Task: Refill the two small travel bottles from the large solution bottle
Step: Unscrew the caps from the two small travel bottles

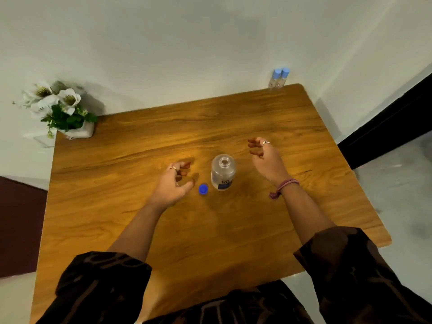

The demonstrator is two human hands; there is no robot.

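The large clear solution bottle (223, 173) stands upright and uncapped in the middle of the wooden table (140, 218). Its blue cap (203, 189) lies on the table just left of it. My left hand (174, 183) hovers left of the cap with fingers loosely curled and holds nothing. To the right of the bottle, my right hand (265, 157) is raised with fingers apart, also with nothing in it. Two small travel bottles (278, 78) with light blue caps stand side by side at the table's far right corner, against the wall.
A white pot of white artificial flowers (59, 108) sits at the far left corner. The wall runs along the table's far edge. A dark doorway (397, 122) lies to the right and dark furniture (21, 225) to the left.
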